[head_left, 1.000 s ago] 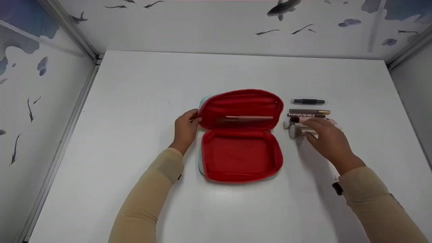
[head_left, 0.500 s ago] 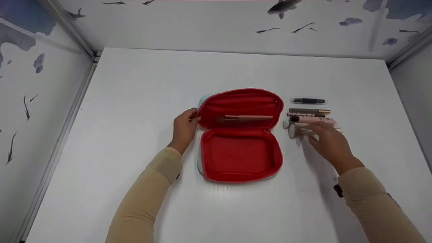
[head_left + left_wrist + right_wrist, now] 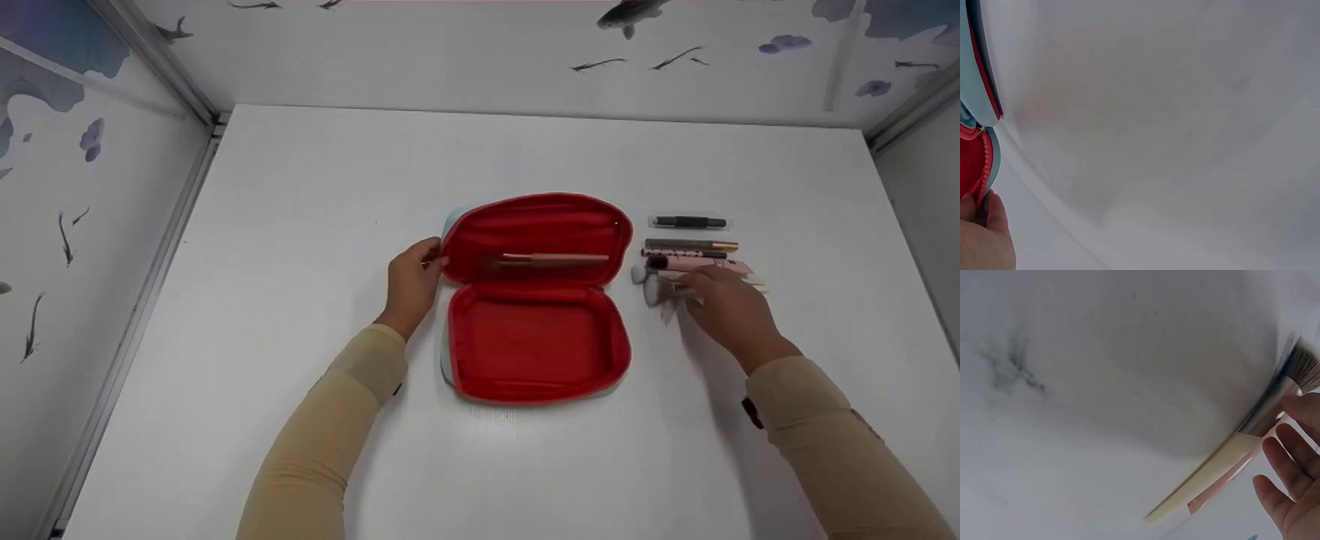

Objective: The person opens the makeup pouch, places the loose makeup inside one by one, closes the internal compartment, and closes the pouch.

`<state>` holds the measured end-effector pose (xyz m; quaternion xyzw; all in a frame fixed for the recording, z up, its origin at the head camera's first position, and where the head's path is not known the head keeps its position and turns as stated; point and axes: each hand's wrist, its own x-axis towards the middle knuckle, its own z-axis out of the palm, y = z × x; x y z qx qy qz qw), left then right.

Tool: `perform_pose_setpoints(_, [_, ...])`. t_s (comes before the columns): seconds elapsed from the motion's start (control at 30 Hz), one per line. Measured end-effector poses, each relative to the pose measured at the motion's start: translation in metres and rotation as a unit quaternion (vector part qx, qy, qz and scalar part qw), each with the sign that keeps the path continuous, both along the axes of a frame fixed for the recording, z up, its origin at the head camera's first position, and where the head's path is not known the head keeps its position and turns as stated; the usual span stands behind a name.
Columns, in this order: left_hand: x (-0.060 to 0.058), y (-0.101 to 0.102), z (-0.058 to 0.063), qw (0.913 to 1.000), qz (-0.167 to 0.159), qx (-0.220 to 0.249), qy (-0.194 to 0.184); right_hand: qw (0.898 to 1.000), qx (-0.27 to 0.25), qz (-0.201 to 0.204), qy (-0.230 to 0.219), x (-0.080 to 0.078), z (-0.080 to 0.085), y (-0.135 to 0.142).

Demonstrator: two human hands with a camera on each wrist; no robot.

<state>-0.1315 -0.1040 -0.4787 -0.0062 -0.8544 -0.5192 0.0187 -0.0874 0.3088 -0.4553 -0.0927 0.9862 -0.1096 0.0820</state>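
An open zip pouch (image 3: 540, 345), red inside and pale blue outside, lies on the table. My left hand (image 3: 411, 286) pinches the left edge of its raised lid (image 3: 540, 217); the left wrist view shows thumb and fingers at the zipper edge (image 3: 987, 163). Inside the lid lies a pink-handled makeup brush (image 3: 559, 259). To the right of the pouch, my right hand (image 3: 733, 313) pinches a large makeup brush (image 3: 1266, 410) near its metal collar, thumb on top, other fingers loosely spread. This brush has a cream handle and thick bristles (image 3: 652, 290).
Beside the held brush lie a pink tube (image 3: 686, 264), a smaller brush (image 3: 638, 274), a dark patterned pencil (image 3: 667, 253), a grey-and-gold tube (image 3: 679, 244) and a black double-ended stick (image 3: 690, 223). White panels with fish prints (image 3: 634, 13) border the table (image 3: 315, 187).
My right hand has come down slightly and its thumb and fingers have drawn together on the large makeup brush. The left hand stays at the lid's edge.
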Motion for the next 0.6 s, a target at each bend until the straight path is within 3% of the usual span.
perform_pose_setpoints(0.6, [0.0014,0.0006,0.0005,0.9999,0.005,0.013,-0.002,1.0,0.006,0.006,0.0,-0.0074,-0.0083,0.0038])
